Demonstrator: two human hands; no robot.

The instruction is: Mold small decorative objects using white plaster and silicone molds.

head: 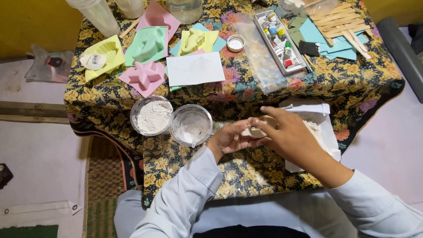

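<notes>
Here, left hand (229,139) cupped, right hand (288,134) arched over piece (254,131)

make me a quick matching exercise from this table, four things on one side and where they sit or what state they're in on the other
Things:
1. cup of white powder
2. box of paint bottles
3. wooden sticks
4. small pale piece

Places or states:
A. piled at the table's far right corner
B. held between the left hand and right hand
C. beside a nearly empty clear cup, at the near left
D. lying open on clear plastic, right of the white sheet

Pairs: 1-C, 2-D, 3-A, 4-B
</notes>
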